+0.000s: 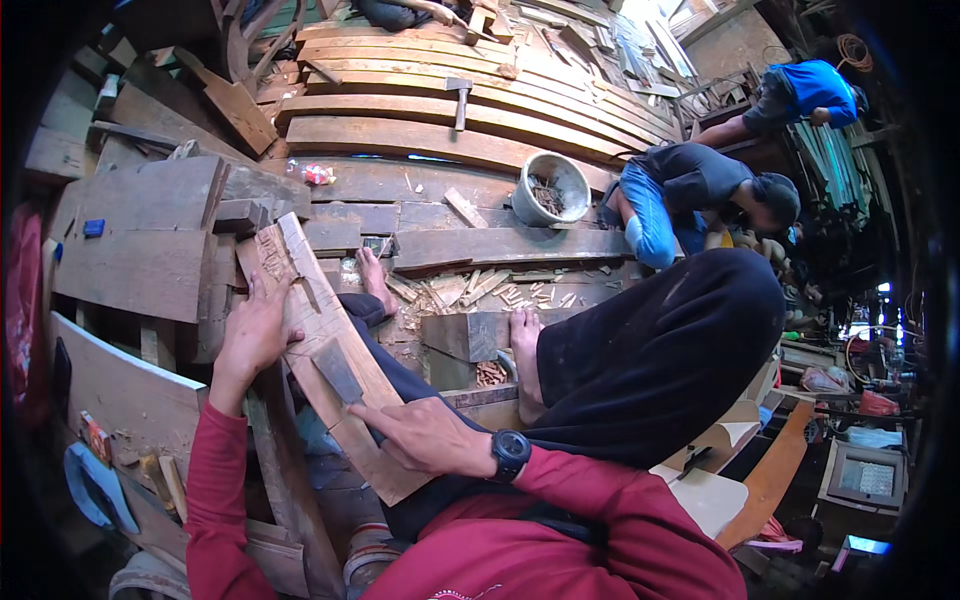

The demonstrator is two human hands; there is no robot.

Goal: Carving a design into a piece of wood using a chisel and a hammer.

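A long pale wooden plank lies slantwise across my lap, its far end propped on dark timber at the left. Rough cuts and a notch show near that far end. My left hand rests on the plank beside the notch, fingers stretched out and thumb apart. On the plank's nearer half, my right hand is closed around a broad flat-bladed chisel. Its dark blade lies along the wood, pointing toward the far end; the handle is hidden in my fingers.
Beyond my feet lie a thick beam and wood chips. A grey bucket stands behind them. A hammer-like tool lies on long stacked timbers. A co-worker crouches at the right; another person bends farther back.
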